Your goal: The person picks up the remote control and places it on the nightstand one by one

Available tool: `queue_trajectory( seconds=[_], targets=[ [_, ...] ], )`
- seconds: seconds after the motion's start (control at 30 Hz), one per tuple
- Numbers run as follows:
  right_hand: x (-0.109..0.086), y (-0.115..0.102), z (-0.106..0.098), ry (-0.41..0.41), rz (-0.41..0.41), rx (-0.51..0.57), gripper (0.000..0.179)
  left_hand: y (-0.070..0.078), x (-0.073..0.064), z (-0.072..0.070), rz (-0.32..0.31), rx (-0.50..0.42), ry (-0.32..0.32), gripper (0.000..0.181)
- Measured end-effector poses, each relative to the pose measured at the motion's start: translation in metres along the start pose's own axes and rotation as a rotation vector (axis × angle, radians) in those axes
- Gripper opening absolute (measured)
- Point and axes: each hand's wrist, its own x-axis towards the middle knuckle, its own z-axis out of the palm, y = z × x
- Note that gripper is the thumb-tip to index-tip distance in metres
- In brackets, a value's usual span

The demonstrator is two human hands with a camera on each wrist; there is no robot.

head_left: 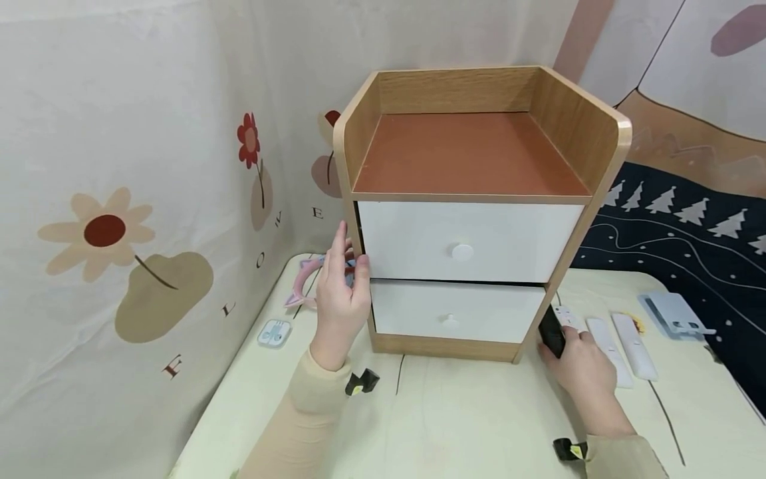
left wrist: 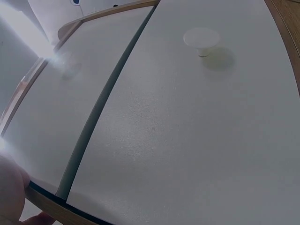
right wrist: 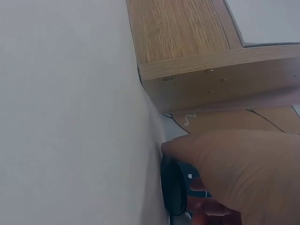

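A small wooden cabinet (head_left: 479, 156) with a brown top shelf stands on the table. Its upper white drawer (head_left: 413, 241) and lower white drawer (head_left: 409, 309) each have a round white knob. My left hand (head_left: 342, 299) touches the cabinet's left side, fingers pointing up, its thumb by the front edge. Beside the cabinet's lower right side, my right hand (head_left: 583, 366) holds a black, smooth elongated object (head_left: 552, 332), whose rounded dark end (right wrist: 173, 187) shows in the right wrist view. What kind of object it is cannot be told.
White remote-like bars (head_left: 634, 346) lie right of the cabinet, near a pale blue item (head_left: 676, 316). Left of it are a pink cat-ear headband-like ring (head_left: 302, 283) and a small earphone case (head_left: 274, 333). Patterned cloth hangs behind.
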Motion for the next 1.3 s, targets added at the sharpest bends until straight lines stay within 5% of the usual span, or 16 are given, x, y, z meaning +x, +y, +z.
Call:
queue_trajectory(
  seconds=[0.4, 1.0, 1.3],
  targets=[
    [0.003, -0.001, -0.001, -0.035, 0.008, 0.017, 0.067, 0.002, -0.001, -0.001, 0.008, 0.01, 0.006, 0.062],
    [0.003, 0.004, 0.009, 0.15, 0.023, 0.12, 0.064, 0.001, -0.002, 0.001, 0.02, 0.019, 0.012, 0.062],
    [0.0, -0.002, -0.011, 0.25, 0.083, 0.187, 0.062, 0.001, -0.002, 0.0, 0.01, 0.026, 0.008, 0.062]
  ],
)
